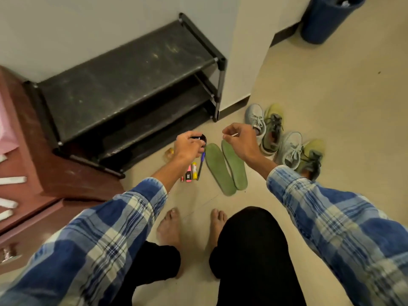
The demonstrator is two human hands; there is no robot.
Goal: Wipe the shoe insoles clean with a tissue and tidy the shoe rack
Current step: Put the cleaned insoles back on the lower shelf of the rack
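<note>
Pair of flat green foam insoles (218,168) lying side by side on the beige tiled floor (309,96), heels towards the squatting person, just in front of the black three-tier metal-framed shoe rack (132,74). Above their toe ends, the left hand (188,146) curls round a small round black object (202,139) of unclear identity. The right hand (239,140) pinches a thin white sliver (233,135) between thumb and fingertips, too small to confirm as tissue. A blue pen and small coloured markers (194,171) lie just left of the insoles, and two pairs of grey and yellow-green lace-up sneakers (289,151) lie to their right. Both hands are clear of the insoles, so wiping appears not yet begun. The next move probably calls for pressing a tissue flat onto one insole while steadying it.
</note>
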